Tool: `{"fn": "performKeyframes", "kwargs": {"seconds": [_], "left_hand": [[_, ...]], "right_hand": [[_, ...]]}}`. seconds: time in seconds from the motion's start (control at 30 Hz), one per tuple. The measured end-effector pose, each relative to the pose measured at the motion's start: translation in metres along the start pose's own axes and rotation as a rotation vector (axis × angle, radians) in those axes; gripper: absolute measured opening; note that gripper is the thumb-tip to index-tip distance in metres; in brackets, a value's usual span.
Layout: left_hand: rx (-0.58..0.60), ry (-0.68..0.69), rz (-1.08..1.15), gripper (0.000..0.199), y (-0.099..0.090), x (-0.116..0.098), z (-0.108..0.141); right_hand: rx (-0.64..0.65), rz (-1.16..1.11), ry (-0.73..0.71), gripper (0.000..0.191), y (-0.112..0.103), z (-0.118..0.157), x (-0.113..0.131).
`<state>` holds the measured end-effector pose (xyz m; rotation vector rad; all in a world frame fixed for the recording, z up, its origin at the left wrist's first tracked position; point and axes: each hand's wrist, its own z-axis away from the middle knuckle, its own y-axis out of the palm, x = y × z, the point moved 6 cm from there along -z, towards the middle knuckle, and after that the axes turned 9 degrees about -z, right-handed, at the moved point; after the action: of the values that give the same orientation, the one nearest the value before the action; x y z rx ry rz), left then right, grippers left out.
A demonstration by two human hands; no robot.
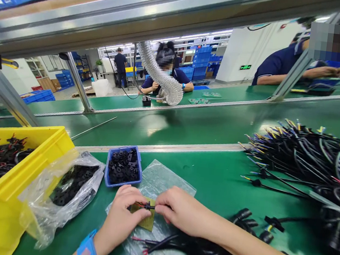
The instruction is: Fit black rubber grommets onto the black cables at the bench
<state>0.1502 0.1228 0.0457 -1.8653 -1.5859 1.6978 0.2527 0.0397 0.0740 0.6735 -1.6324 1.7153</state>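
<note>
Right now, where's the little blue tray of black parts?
In the head view, the blue tray sits left of centre, beside the plastic bag, just beyond the left hand.

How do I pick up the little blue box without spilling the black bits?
Probably best to pinch the left and right rims of the blue box, coming from above. It's open-topped and looks upright, so keep it level. The black bits are loosely heaped inside. Watch the left rim: the clear bag sits right beside it.
</note>
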Motion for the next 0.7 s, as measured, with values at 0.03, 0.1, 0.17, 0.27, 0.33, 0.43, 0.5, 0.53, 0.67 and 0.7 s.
{"fn": "performKeyframes", "kwargs": {"seconds": [0.03, 0.1, 0.17, 0.27, 0.33, 0.43, 0.5, 0.53, 0.67, 0.7], "left_hand": [[0.003, 0.001, 0.002, 0.010, 0.001, 0.000, 0.000], [0.007, 0.000, 0.000, 0.008, 0.002, -0.001, 0.001], [0.028, -0.014, -0.008, 0.007, 0.004, -0.003, 0.002], [0.056, -0.052, -0.019, 0.010, 0.006, -0.006, 0.002], [0.065, -0.073, -0.013, 0.012, 0.006, -0.008, 0.002], [0.067, -0.086, 0.001, 0.014, 0.007, -0.011, 0.002], [0.062, -0.084, 0.008, 0.013, 0.006, -0.012, 0.002], [0.060, -0.081, 0.012, 0.013, 0.005, -0.012, 0.001], [0.068, -0.090, 0.020, 0.015, 0.002, -0.008, 0.000], [0.074, -0.097, 0.024, 0.017, 0.002, -0.006, 0.001]], "right_hand": [[-0.013, 0.043, -0.011, 0.024, -0.001, 0.000, 0.000], [-0.029, 0.091, -0.030, 0.020, -0.001, 0.000, 0.000], [-0.028, 0.101, -0.038, 0.017, 0.001, -0.001, -0.001], [-0.028, 0.096, -0.036, 0.016, 0.004, -0.003, -0.003], [-0.036, 0.095, -0.027, 0.016, 0.005, -0.004, -0.004], [-0.043, 0.090, -0.014, 0.016, 0.006, -0.005, -0.006], [-0.042, 0.065, -0.017, 0.017, 0.005, -0.006, -0.006], [-0.037, 0.038, -0.018, 0.017, 0.005, -0.006, -0.005], [-0.018, -0.100, 0.000, 0.019, 0.004, -0.006, -0.005], [-0.013, -0.115, 0.007, 0.020, 0.004, -0.006, -0.005]]}}
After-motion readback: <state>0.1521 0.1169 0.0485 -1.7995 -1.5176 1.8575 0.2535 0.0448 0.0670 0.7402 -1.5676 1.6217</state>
